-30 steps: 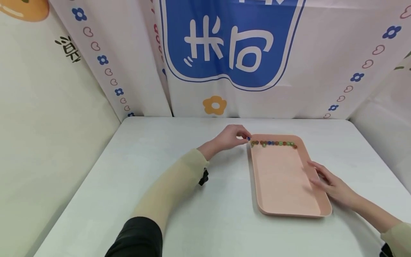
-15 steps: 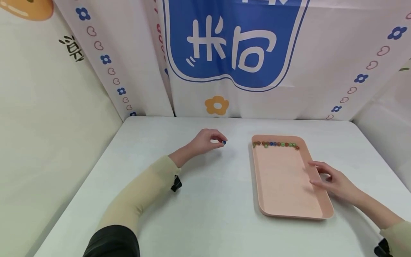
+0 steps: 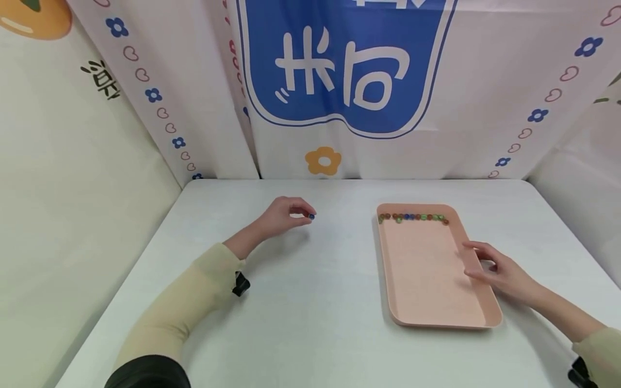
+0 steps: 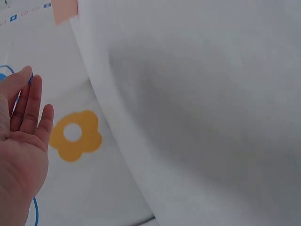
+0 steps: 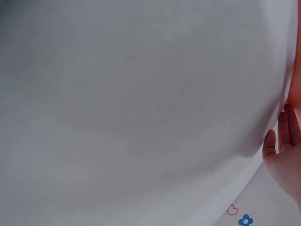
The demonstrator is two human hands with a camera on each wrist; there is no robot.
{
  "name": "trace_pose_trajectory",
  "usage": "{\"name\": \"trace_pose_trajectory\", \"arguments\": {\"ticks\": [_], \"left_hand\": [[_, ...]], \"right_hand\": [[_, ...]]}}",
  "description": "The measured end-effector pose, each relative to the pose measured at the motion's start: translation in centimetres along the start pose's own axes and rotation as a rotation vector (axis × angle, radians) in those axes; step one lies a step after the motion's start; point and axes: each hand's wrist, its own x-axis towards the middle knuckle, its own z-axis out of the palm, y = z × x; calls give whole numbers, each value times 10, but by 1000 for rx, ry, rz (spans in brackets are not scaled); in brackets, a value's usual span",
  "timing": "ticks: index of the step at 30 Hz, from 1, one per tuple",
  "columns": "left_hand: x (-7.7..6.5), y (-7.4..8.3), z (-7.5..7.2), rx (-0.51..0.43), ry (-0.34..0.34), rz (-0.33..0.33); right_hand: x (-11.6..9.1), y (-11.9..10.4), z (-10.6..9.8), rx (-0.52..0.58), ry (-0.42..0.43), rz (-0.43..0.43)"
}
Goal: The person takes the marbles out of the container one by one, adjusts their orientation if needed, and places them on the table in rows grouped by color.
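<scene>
In the head view, my left hand (image 3: 283, 216) pinches a small blue marble (image 3: 312, 217) between thumb and fingertips, just above the white table, left of the tray. The left wrist view shows only a sliver of blue at the fingertips (image 4: 31, 77). A pink rectangular tray (image 3: 432, 280) lies on the right half of the table. Along its far end runs a row of marbles (image 3: 412, 216) in brown, blue and green, with a few sitting just in front of the row. My right hand (image 3: 506, 277) holds the tray's right rim, thumb and a finger over the edge.
The white table (image 3: 310, 323) ends at a hanging printed cloth (image 3: 291, 145) along the back. Pale cloth walls (image 3: 87, 188) stand at both sides.
My left hand has moved left, away from the tray's far left corner, with the blue marble still pinched. The right hand and the tray have stayed in place.
</scene>
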Motion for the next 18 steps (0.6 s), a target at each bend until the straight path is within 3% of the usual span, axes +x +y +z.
{"name": "trace_pose_trajectory", "arguments": {"ticks": [8,13,18], "left_hand": [[-7,-20,-20,72,2,-59],[-5,-36,-25,155,-17,-118],[1,-48,-26,177,-21,-166]], "right_hand": [[-1,-2,-2,-9,-31,46],[-1,-1,-1,-16,-26,44],[-1,-1,-2,-25,-45,70]]}}
